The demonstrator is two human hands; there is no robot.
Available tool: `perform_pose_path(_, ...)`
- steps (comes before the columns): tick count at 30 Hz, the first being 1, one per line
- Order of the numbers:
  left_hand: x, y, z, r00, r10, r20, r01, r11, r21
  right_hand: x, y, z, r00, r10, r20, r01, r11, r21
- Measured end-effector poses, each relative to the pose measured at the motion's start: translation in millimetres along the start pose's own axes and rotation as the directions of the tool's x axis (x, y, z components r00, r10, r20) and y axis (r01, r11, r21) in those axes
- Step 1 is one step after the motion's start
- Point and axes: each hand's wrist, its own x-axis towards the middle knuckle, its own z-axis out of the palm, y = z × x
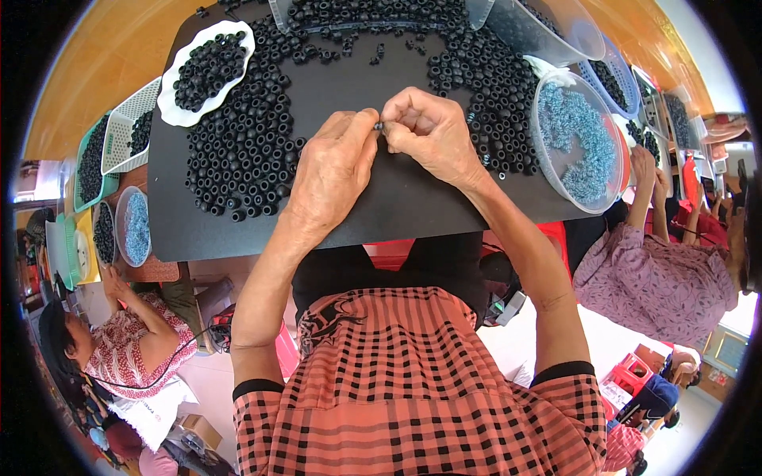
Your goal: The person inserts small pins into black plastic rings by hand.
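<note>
My left hand [327, 170] and my right hand [432, 133] meet above the middle of the dark table. Between their fingertips sits a tiny dark, shiny piece [379, 126], mostly covered by the fingers. The left thumb and fingers pinch it. My right thumb and forefinger are pressed together right beside it, and what they hold is hidden. Heaps of small black ring-shaped parts [246, 151] lie left of my hands, with more black rings [504, 119] to the right. A round clear tub [542, 151] at the right holds many small light-blue rings [587, 170].
A white scalloped dish [171, 107] of black rings stands at the far left. A clear bin [583, 40] and a blue basket [627, 67] are at the far right. Co-workers sit on both sides, a patterned sleeve [635, 246] at right. The table's near edge [381, 244] faces me.
</note>
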Motion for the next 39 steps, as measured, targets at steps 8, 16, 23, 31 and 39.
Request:
perform_pose_path(8, 2.3, -4.0, -9.2, 0.984, -0.085, 0.158, 0.102, 0.99, -0.102, -1.0, 1.9, -1.8, 1.0, -0.029, 0.008, 0.029, 0.999, -0.022)
perform_pose_path(16, 4.3, -11.1, -7.1, 0.869, -0.335, 0.364, 0.472, 0.782, -0.407, -0.6, -1.4, -0.6, 0.999, -0.038, 0.026, 0.035, 0.995, 0.096)
perform_pose_path(23, 2.5, 3.4, -3.8, 0.937, -0.331, 0.11, 0.347, 0.862, -0.37, 0.9, -2.2, -1.4, 1.0, 0.01, 0.003, -0.01, 0.999, 0.037)
perform_pose_path(31, 1.2, -5.2, -3.9, 0.974, -0.188, 0.122, 0.215, 0.938, -0.272, -0.5, 1.8, -2.2, 1.0, -0.005, 0.018, 0.004, 1.0, 0.019)
perform_pose_path(39, 7.2, -11.7, -7.2, 0.838, -0.377, 0.395, 0.545, 0.622, -0.562, -0.7, 4.3, -4.1, 0.995, -0.041, 0.09, 0.036, 0.998, 0.052)
